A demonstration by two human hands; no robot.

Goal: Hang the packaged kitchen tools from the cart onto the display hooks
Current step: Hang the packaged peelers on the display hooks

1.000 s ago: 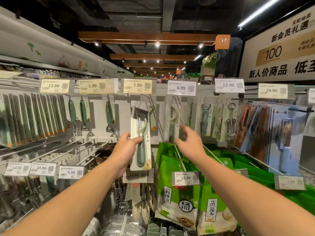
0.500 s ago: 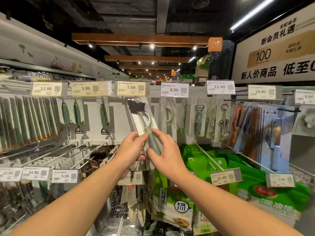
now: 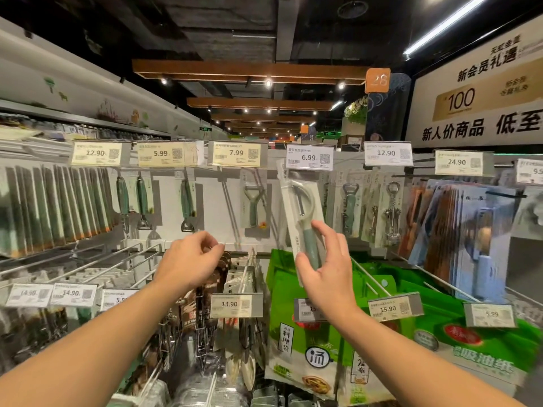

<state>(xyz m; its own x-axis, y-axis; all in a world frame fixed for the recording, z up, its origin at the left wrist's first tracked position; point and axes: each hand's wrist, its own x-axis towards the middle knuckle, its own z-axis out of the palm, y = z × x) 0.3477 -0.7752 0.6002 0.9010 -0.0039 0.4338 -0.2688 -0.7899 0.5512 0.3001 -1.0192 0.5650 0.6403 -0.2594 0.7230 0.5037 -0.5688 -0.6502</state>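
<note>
While the left hand curls loosely on nothing, the right hand pinches the packaged peeler.

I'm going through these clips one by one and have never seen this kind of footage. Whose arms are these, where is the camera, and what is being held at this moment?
There is no machine: a person wears a wide-angle camera on the head, so you look along their two bare arms at a shop display of hooks. The right hand holds a packaged peeler by its lower part, just below the 6.99 price tag; whether it hangs on a hook yet I cannot tell. The left hand holds nothing, its fingers loosely curled. A similar peeler hangs under the 7.99 tag. Green bags hang lower down.
</note>
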